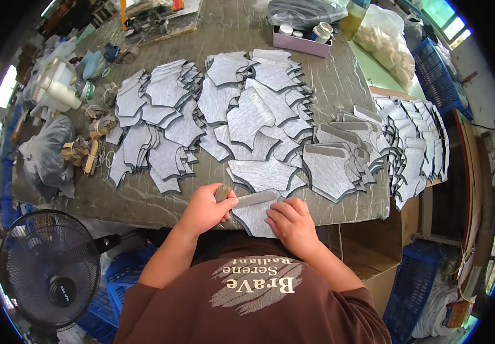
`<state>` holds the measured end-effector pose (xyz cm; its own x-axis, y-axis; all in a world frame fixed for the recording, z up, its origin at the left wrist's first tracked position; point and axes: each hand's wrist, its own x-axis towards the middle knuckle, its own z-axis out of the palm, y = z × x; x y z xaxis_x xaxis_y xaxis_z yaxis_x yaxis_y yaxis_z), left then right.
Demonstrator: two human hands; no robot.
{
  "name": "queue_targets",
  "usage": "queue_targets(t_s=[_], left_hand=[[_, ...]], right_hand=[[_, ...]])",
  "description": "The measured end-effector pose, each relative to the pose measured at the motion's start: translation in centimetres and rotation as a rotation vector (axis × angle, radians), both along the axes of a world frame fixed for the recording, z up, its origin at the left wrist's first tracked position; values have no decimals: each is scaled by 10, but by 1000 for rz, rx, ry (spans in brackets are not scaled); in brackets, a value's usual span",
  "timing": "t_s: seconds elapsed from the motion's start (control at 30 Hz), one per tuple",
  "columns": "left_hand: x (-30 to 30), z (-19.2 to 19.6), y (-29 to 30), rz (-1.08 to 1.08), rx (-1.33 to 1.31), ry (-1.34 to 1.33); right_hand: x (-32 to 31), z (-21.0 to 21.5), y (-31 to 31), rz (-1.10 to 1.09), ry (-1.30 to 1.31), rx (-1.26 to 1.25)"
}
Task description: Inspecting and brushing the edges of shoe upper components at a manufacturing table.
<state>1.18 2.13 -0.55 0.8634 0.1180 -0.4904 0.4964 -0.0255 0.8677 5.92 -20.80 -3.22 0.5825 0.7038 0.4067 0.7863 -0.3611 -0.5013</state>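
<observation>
left hand (203, 208) grips a brown bundle (223, 192), thumb by the strip (257, 198); right hand (293, 225) holds the piece (253, 219) at the front edge of the table (161, 206); a slack hold could skew the strip or drop the piece

grey piece (254, 221): matt, cloth-like | tabletop (339, 80): glossy | bag (46, 150): crinkled plastic

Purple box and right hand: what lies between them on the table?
Overlapping grey cut pieces lie between the purple box and the right hand, as the head view shows.
</observation>
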Motion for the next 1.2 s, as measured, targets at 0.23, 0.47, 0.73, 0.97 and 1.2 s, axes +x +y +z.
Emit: queue_targets(t_s=[0.23, 0.47, 0.73, 0.97, 1.2], left_hand=[[1, 2, -1, 27, 4, 18], [3, 6, -3, 15, 44, 28], [4, -1, -6, -98, 469, -144], [6, 4, -13, -250, 810, -307], [-5, 1, -13, -7, 156, -346]], right_hand=[[-2, -5, 2, -12, -68, -50], [-1, 1, 4, 33, -154, -161], [2, 11, 7, 51, -229, -355], [1, 14, 8, 42, -165, -364], [2, 18, -7, -319, 276, 54]])
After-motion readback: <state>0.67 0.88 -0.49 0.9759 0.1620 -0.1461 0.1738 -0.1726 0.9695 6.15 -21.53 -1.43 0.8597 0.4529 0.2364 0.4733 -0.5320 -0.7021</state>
